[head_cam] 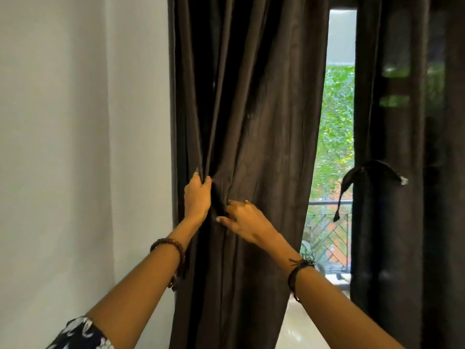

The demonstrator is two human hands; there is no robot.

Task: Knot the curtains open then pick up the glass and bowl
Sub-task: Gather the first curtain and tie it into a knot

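Reaching from the lower frame, the left hand (pixel 197 197) grips a gathered fold of the dark left curtain (pixel 246 122) at centre; the right hand (pixel 242 220), just beside it, pinches the same fabric. Right curtain (pixel 392 222) hangs tied at far right. Greenery (pixel 337 122) shows between them.

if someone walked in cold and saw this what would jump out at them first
Most striking are the two bare hands bunching the left dark curtain at mid-frame: the left hand grips a fold of it and the right hand digs its fingers into the cloth just beside. Next comes the bright gap of window with green leaves to their right, and beyond it the right curtain, already gathered with a tie.
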